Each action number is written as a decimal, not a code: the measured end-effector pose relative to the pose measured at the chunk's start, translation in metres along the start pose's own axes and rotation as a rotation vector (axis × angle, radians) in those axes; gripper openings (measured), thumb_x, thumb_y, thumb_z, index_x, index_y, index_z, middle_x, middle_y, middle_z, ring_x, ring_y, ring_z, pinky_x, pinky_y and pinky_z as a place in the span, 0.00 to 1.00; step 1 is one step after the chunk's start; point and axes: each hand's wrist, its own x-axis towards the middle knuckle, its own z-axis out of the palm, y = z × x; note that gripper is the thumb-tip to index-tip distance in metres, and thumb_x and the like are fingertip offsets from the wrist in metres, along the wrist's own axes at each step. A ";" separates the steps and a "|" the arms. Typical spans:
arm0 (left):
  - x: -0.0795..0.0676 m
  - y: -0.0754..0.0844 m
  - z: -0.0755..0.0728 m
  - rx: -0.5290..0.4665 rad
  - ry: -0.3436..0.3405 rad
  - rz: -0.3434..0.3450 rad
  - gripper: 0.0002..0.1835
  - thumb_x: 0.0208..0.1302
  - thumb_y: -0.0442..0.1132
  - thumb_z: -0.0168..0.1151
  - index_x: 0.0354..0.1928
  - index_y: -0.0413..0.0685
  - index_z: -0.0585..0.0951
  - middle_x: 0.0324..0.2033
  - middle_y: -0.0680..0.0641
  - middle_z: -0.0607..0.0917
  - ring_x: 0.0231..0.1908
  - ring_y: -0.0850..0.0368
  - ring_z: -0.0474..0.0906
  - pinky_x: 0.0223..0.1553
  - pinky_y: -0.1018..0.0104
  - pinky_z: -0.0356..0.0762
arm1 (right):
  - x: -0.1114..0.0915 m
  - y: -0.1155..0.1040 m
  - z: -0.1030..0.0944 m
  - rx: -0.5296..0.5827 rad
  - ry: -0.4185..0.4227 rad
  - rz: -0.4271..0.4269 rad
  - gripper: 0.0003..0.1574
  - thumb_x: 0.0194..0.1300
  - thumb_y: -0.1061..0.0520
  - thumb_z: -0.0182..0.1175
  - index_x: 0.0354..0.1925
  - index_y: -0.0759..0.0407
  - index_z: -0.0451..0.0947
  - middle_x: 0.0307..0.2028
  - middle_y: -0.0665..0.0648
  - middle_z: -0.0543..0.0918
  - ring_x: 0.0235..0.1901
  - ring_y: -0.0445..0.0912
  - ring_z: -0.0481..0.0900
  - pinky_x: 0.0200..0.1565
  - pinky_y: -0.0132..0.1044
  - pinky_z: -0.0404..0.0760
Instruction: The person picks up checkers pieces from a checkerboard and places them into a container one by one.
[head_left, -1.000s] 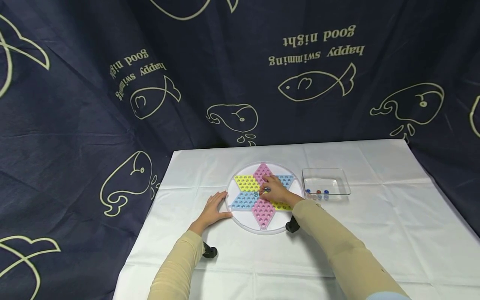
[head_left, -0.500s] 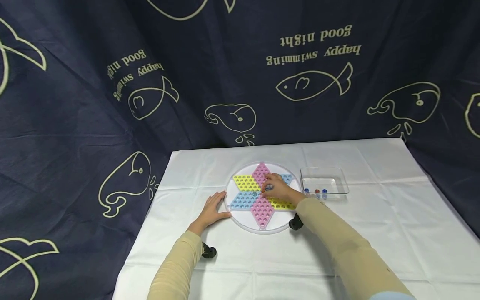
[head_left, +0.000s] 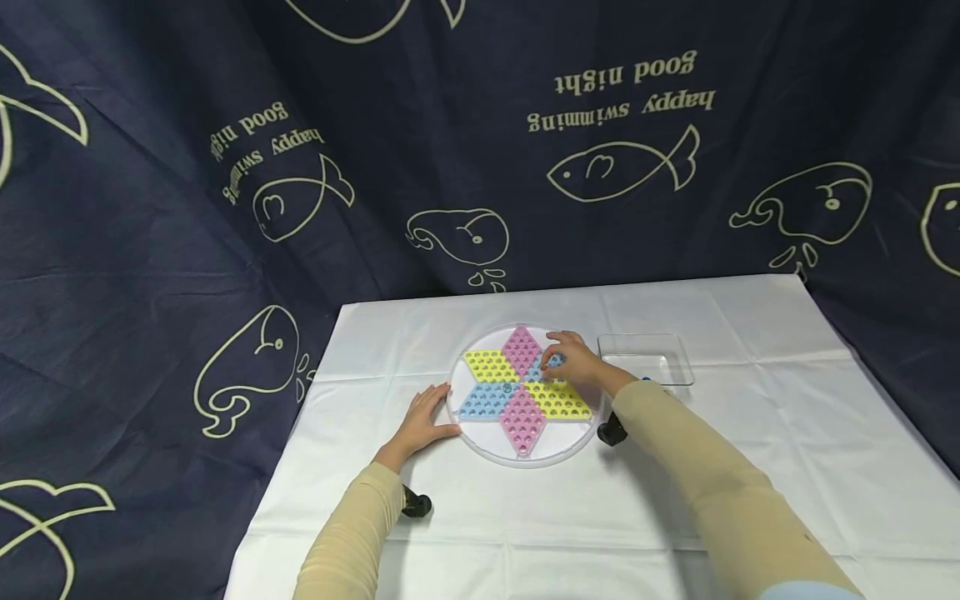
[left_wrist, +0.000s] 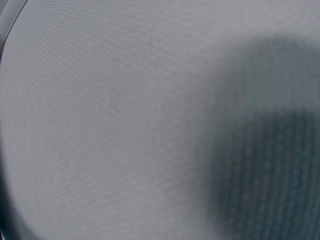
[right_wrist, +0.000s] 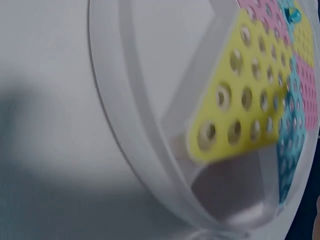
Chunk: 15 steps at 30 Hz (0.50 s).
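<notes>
A round white Chinese checkers board [head_left: 480,433] lies on the table, its star of pink, yellow and blue hole fields facing up. My left hand [head_left: 420,425] rests at its left rim, fingers spread. Over the blue field at the upper right is my right hand [head_left: 579,363], thumb and forefinger brought close together in a ring. Whether something small is between those fingertips cannot be told. A teal marble [right_wrist: 294,15] sits near the star's middle, also visible as a small marble [head_left: 507,388] in the head view. Only a sliver of the right hand's skin [right_wrist: 316,225] enters the right wrist view.
To the right of the board stands a clear rectangular box [head_left: 678,367]; my right forearm partly covers it, and a blue marble [head_left: 647,380] shows at its near side. A white cloth [head_left: 525,525] covers the table. Behind hangs a dark blue curtain [head_left: 420,125].
My right hand has moved from the board's middle to the right and slightly away, uncovering more of the yellow field. The left hand stays at the rim. The view has shifted slightly.
</notes>
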 end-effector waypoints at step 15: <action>0.000 -0.001 0.001 0.003 0.004 0.019 0.46 0.47 0.52 0.70 0.67 0.43 0.61 0.66 0.39 0.62 0.68 0.40 0.50 0.69 0.47 0.38 | -0.017 0.017 -0.039 -0.034 0.053 0.040 0.05 0.54 0.58 0.64 0.30 0.58 0.78 0.65 0.70 0.56 0.66 0.69 0.41 0.62 0.69 0.41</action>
